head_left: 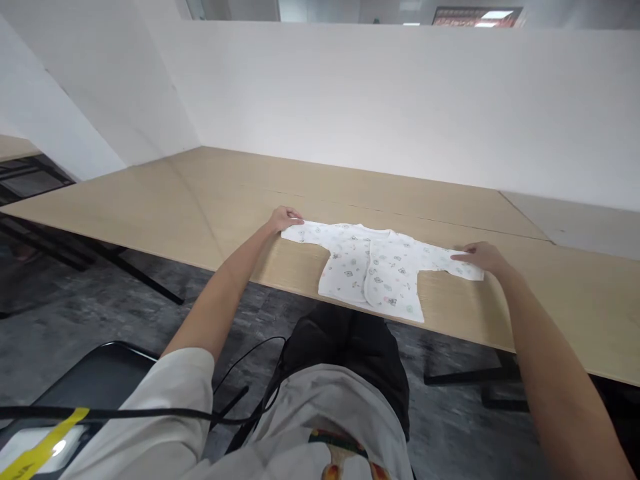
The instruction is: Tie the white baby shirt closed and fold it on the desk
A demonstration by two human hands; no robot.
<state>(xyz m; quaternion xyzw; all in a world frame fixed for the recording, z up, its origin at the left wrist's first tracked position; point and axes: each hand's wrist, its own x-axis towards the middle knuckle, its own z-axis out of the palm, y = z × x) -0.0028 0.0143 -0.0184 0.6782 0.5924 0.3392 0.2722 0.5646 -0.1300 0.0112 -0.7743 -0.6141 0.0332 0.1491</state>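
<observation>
**Right of centre in the frame, a small white long-sleeved fabric jacket [383,267] spread between left hand [284,219] and right hand [484,259]**

Near the middle of the frame, the left hand rests at the end of one sleeve, its forearm [225,283] slanting up from the lower left, wrist low, thumb and fingertips together over the cuff. Toward the right of the frame, the right hand meets the other sleeve near its end, fingers pointing inward, its forearm [555,353] rising from the lower right corner. Both sets of fingers touch the cloth; whether they pinch it or merely press it down, I cannot tell.

The jacket lies flat, sleeves outstretched, its hem close along the near edge of a pale wood-grain tabletop [240,190]. Its fabric looks thin and soft, scattered with tiny grey and pastel motifs; the neckline is rounded, and one front panel overlaps the other, curving at its lower corner. Fine straight seams divide the smooth tabletop, which meets a plain matt white wall [375,93] across the upper frame.

At the lower left, a smooth black chair [95,377] stands on a mottled dark-grey floor [120,320], with a rounded black cable [150,414] and a flat yellow strip [57,437] in front.
</observation>
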